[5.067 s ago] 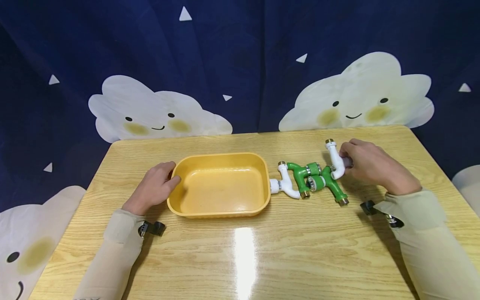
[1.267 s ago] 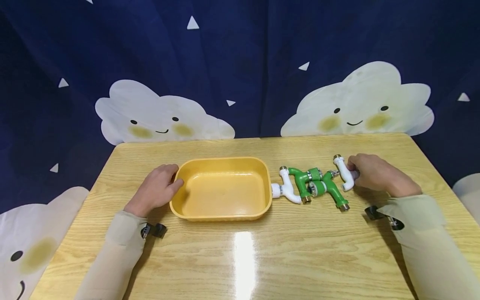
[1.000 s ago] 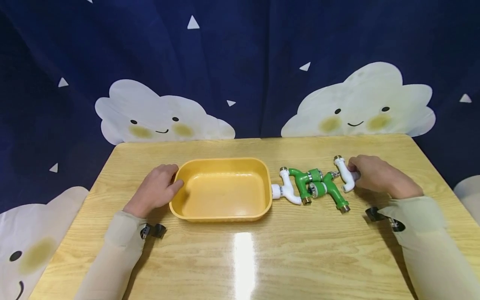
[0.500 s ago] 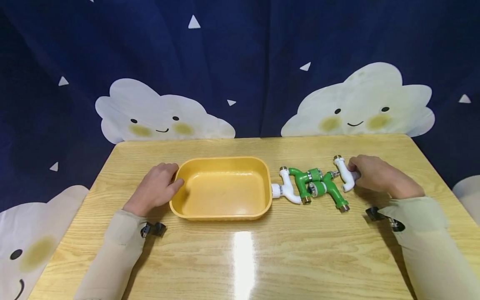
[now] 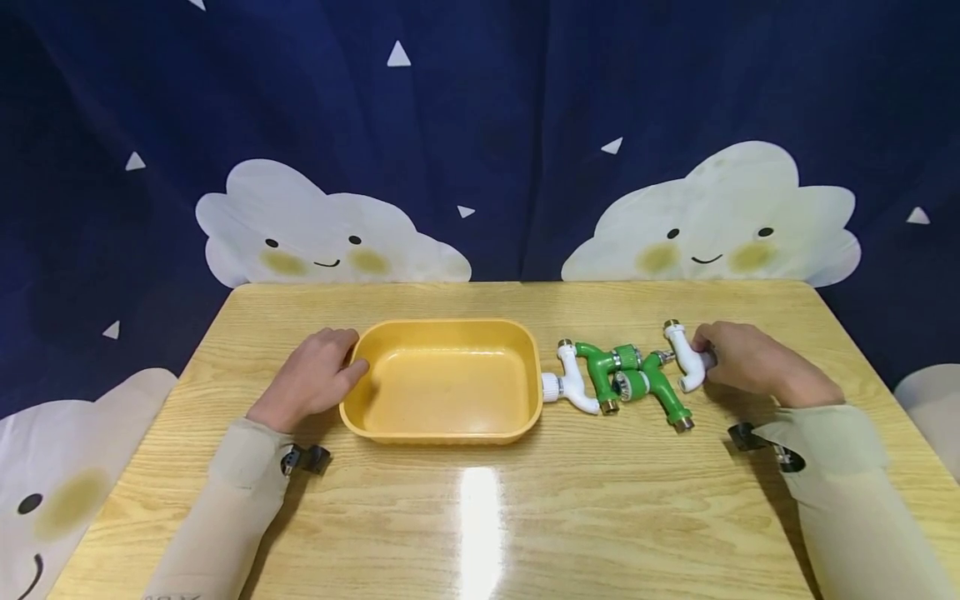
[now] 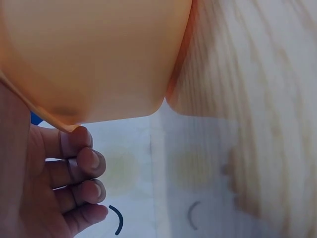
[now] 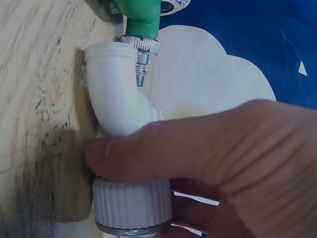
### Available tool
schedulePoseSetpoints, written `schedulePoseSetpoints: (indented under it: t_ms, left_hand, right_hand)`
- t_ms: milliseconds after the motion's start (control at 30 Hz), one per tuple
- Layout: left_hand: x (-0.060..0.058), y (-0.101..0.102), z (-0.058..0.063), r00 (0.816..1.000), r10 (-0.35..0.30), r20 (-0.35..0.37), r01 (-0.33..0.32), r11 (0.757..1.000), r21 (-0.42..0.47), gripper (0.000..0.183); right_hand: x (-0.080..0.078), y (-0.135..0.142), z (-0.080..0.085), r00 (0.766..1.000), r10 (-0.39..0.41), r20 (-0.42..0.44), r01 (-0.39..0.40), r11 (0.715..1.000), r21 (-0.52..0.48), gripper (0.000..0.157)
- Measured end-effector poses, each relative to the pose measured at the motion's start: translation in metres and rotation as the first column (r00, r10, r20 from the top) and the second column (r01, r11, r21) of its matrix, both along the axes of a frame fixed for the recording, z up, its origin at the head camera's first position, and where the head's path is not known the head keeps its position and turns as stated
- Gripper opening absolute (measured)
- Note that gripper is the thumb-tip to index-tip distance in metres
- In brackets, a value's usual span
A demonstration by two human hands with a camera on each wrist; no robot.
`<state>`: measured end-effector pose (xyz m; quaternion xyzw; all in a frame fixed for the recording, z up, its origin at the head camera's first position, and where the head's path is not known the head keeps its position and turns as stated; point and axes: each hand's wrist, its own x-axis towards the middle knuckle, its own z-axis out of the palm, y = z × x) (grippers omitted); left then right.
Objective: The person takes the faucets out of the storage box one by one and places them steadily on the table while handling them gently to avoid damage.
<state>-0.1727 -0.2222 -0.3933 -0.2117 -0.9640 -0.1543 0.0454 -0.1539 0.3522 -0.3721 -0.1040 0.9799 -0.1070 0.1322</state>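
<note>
My left hand (image 5: 311, 379) pinches the left rim of a yellow plastic basin (image 5: 450, 438), thumb inside and fingers outside. In the left wrist view its curled fingertips (image 6: 89, 161) show just below the basin edge. At the right, my right hand (image 5: 761, 362) grips a white tap (image 5: 684, 354) by its ribbed knob (image 7: 131, 206); the thumb lies across the tap near that knob. Beside it lie two green taps (image 5: 662, 390) (image 5: 597, 367) with their knobs side by side. Another white tap (image 5: 573, 379) has its knob against the basin's right side.
Everything rests on a light wooden table (image 5: 375, 517) with a bright glare streak in front of the basin. Behind stands a dark blue cloth (image 5: 465, 108) printed with smiling clouds. A small black device sits at each wrist.
About five seconds ago the gripped white tap overlapped the right green tap; it has since come down and towards the right. The left hand keeps its grip. Lately only the head view shifts slightly.
</note>
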Motion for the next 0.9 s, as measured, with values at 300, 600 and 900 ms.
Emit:
schedulePoseSetpoints:
  t_ms: [300, 600, 900]
  left_hand:
    - [-0.007, 0.005, -0.004, 1.0, 0.0, 0.0, 0.0, 1.0, 0.018, 0.021]
    - [-0.01, 0.009, -0.012, 1.0, -0.01, -0.003, 0.01, 1.0, 0.01, 0.022]
    - [-0.01, 0.006, -0.014, 1.0, -0.001, 0.002, 0.001, 1.0, 0.004, 0.023]
  right_hand:
    - [-0.001, 0.006, 0.0, 1.0, 0.013, 0.006, -0.013, 1.0, 0.025, 0.038]
    - [0.005, 0.019, 0.004, 0.999, -0.027, 0.037, 0.027, 0.999, 0.023, 0.061]
    - [0.009, 0.018, 0.02, 0.998, -0.037, -0.045, 0.038, 0.999, 0.037, 0.059]
